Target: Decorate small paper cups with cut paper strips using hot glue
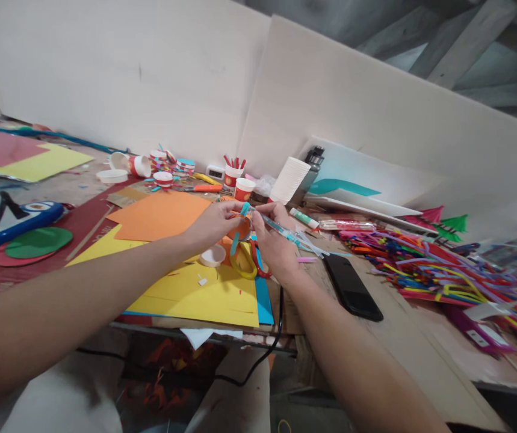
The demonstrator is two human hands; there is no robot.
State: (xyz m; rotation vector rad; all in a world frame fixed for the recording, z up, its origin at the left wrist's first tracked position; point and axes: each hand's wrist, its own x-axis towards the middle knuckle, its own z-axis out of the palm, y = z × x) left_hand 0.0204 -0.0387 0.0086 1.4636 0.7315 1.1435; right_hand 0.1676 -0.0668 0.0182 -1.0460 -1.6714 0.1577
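Observation:
Near the middle of the table, my left hand [215, 221] is closed in a pinch on a narrow blue paper strip [245, 209]. My right hand [278, 237] is closed around a slim, clear-and-teal pen-like stick [280, 229], its left end close to the strip. An orange round piece [241, 230] shows between the hands; which hand supports it, I cannot tell. Just below them lie yellow-handled scissors [244, 267] and a red-and-blue handle [260, 260]. A shallow white paper cup piece [212, 255] sits on yellow paper [195, 300] beneath my left wrist.
Orange sheets [159, 213] lie left of centre. Paper cups [244, 189], stacked white cups [291, 179] and a glue stick [304, 218] stand or lie behind. To the right are a black phone [352, 288] and many pipe cleaners [430, 258]. A black cable [280, 319] hangs over the front edge.

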